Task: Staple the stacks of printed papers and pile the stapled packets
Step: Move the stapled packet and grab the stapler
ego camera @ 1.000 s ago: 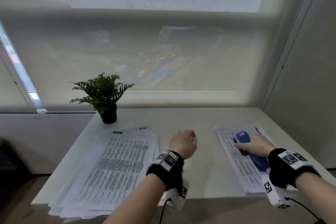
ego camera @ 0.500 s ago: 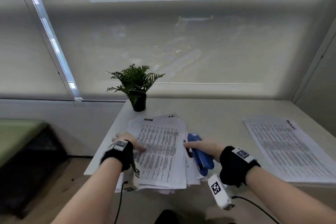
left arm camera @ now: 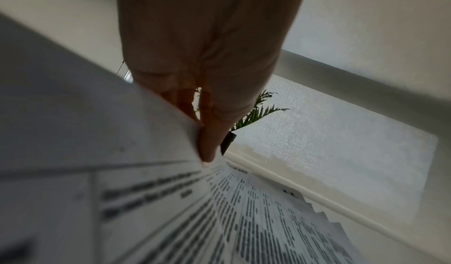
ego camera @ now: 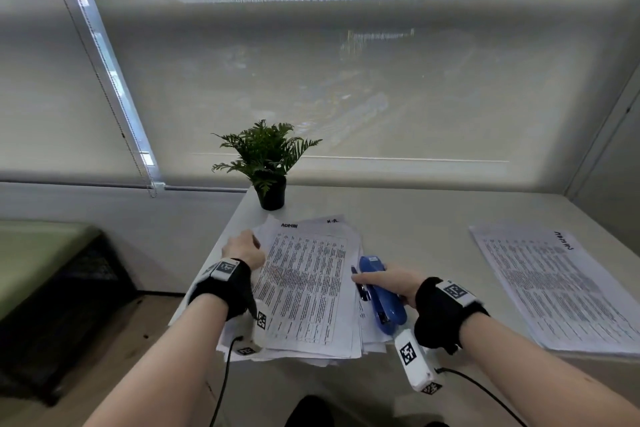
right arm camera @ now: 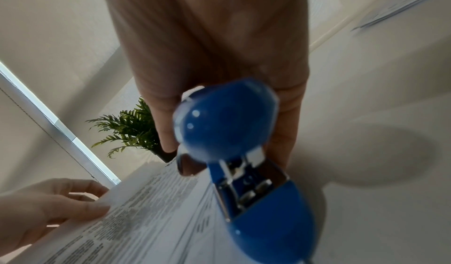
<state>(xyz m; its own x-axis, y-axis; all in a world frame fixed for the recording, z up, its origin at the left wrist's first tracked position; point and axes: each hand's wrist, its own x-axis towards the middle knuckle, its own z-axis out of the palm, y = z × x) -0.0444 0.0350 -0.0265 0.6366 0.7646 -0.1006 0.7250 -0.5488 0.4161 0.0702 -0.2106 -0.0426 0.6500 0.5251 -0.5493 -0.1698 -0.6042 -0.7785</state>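
Head view: left hand [ego camera: 244, 250] pinching the loose paper stack's [ego camera: 308, 288] left edge on the surface [ego camera: 415, 229], right hand [ego camera: 388, 282] gripping the blue stapler [ego camera: 381, 295] alongside; left wrist: lifted sheets need squaring; right wrist: stapler mouth should meet a corner.

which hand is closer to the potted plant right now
Left. The left hand grips the far left edge of the loose paper stack, just in front of the potted plant. The right hand holds the blue stapler nearer the person.
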